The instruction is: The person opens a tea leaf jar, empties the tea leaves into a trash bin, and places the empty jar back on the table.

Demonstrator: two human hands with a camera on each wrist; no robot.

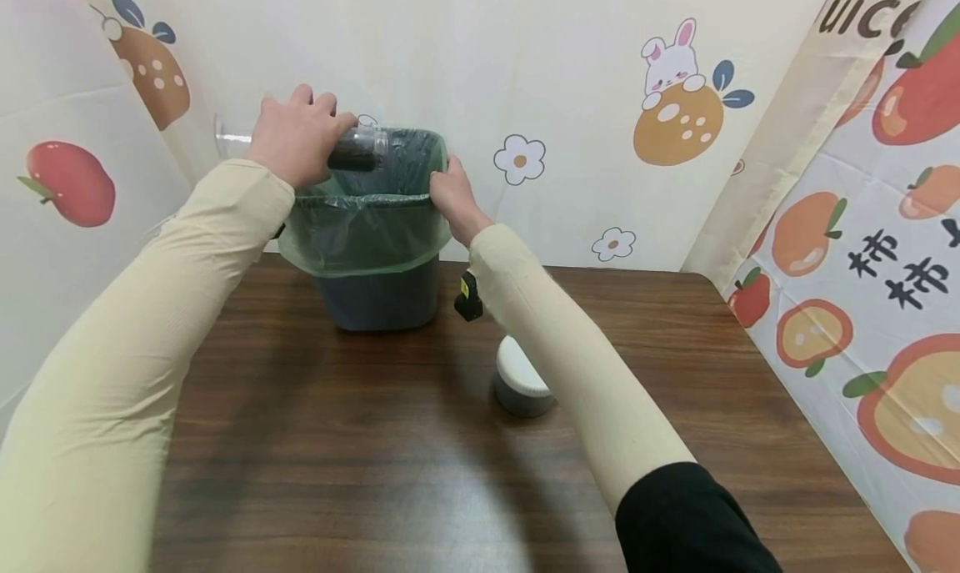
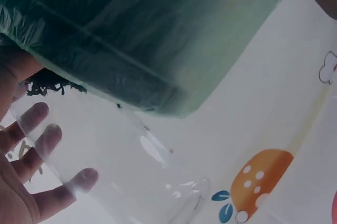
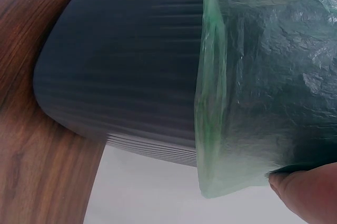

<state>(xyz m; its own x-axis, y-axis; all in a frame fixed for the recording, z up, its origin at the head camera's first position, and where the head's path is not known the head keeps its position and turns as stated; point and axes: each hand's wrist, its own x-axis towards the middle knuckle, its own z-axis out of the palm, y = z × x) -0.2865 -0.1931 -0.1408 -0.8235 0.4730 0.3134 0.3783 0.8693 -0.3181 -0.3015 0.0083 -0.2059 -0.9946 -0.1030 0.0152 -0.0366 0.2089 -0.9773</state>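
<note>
My left hand (image 1: 297,138) grips a clear plastic jar (image 2: 142,163), held on its side with one end over the bin's opening. Dark shredded bits (image 2: 50,81) lie toward that end; their exact kind cannot be told. A dark grey trash bin (image 1: 381,299), lined with a thin green bag (image 1: 367,243) folded over its rim, stands upright on the table. At the bin's right upper edge, my right hand (image 1: 456,196) holds the rim and bag, with a digit (image 3: 310,190) seen close up in the right wrist view. The bin's bottom inside is hidden.
A small round container with a white lid (image 1: 519,364) stands on the brown wooden table (image 1: 360,473), partly behind my right forearm. Fruit-printed cloth (image 1: 570,72) hangs behind the bin and along both sides.
</note>
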